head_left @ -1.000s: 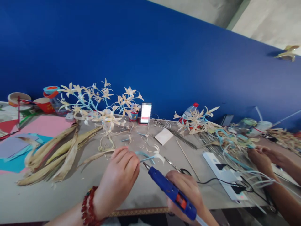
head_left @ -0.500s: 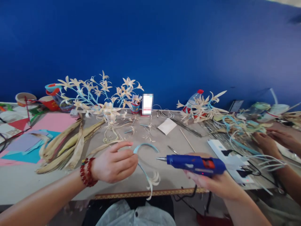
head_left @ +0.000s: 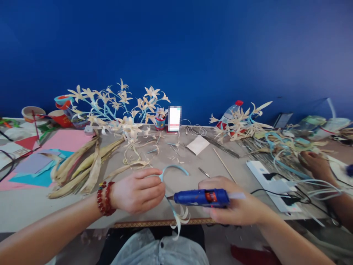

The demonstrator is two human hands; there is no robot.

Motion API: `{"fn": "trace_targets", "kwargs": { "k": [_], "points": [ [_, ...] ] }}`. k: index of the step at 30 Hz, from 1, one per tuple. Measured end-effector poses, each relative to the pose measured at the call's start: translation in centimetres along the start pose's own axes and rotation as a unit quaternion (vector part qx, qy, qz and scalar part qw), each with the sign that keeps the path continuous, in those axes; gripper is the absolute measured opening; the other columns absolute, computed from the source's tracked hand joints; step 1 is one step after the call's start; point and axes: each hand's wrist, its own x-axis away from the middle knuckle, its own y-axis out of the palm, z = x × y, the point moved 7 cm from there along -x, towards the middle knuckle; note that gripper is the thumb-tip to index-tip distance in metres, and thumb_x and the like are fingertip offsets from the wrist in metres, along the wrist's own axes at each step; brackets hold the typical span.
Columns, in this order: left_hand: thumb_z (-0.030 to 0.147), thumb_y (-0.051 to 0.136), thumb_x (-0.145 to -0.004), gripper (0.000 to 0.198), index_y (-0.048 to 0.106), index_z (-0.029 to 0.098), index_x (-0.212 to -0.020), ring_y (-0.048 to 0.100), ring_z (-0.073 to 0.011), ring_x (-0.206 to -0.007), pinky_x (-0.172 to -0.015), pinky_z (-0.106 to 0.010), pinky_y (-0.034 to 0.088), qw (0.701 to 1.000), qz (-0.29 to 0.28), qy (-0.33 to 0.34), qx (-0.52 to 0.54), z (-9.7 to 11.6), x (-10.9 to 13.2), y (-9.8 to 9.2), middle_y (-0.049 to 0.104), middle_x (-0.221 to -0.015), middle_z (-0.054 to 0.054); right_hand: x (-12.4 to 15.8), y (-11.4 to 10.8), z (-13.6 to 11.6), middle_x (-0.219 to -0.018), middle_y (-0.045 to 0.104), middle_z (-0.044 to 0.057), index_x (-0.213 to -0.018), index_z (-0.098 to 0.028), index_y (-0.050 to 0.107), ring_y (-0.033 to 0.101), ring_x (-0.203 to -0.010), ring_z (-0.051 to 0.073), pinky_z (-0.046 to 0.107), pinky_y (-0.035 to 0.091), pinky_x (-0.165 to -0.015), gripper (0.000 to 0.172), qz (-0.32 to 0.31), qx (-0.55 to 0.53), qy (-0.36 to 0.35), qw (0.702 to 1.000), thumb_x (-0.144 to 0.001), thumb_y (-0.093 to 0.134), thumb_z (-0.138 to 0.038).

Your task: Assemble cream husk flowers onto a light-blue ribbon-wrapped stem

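Note:
A thin blue-wrapped stem with a pale flower (head_left: 180, 219) at its lower end is pinched in my left hand (head_left: 140, 190), the petals hanging toward the table's front edge. A strip of light blue tape (head_left: 178, 168) curls out above my fingers. My right hand (head_left: 231, 200) grips a blue glue gun (head_left: 193, 197) on its side. Its metal nozzle points left and meets or nearly meets the stem beside my left fingers. A clear glue stick (head_left: 237, 195) sticks out of the gun's back.
Dried husks (head_left: 77, 165) and coloured paper (head_left: 35, 162) lie left. Finished flower branches (head_left: 110, 106) stand behind. A metal tool (head_left: 204, 172), a wooden stick (head_left: 224, 165) and a white packet (head_left: 198, 145) lie ahead. Right are a power strip (head_left: 259, 175) and another person's hand (head_left: 314, 163).
My right hand has brought the glue gun left, its nozzle now at the stem. My left hand keeps its pinch, nearly in place. One of the other person's hands has moved away.

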Motion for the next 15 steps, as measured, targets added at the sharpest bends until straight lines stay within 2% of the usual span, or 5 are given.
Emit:
{"fn": "trace_targets", "kwargs": {
  "k": [6,15],
  "points": [
    [0.01,0.055,-0.084,0.012,0.066,0.013,-0.083,0.064,-0.0149,-0.077,-0.098,-0.038,0.049,1.0,-0.02,-0.005,0.002,0.0,-0.2,0.2,0.074,-0.085,-0.005,-0.3,-0.4,-0.8,-0.061,0.055,-0.001,-0.068,-0.02,0.055,0.051,-0.058,0.015,0.023,0.04,-0.056,0.02,0.017,0.018,-0.024,0.999,-0.077,0.058,-0.038],
    [0.01,0.052,-0.086,0.015,0.065,0.016,-0.082,0.065,-0.014,-0.075,-0.1,-0.038,0.047,0.999,-0.044,-0.012,0.001,0.0,-0.4,0.3,0.073,-0.085,-0.003,-0.4,0.1,-1.1,-0.061,0.049,-0.002,-0.066,-0.02,0.046,0.047,-0.057,0.013,0.024,0.034,-0.056,0.018,-0.032,0.044,-0.015,0.998,-0.077,0.052,-0.033]
  ]
}}
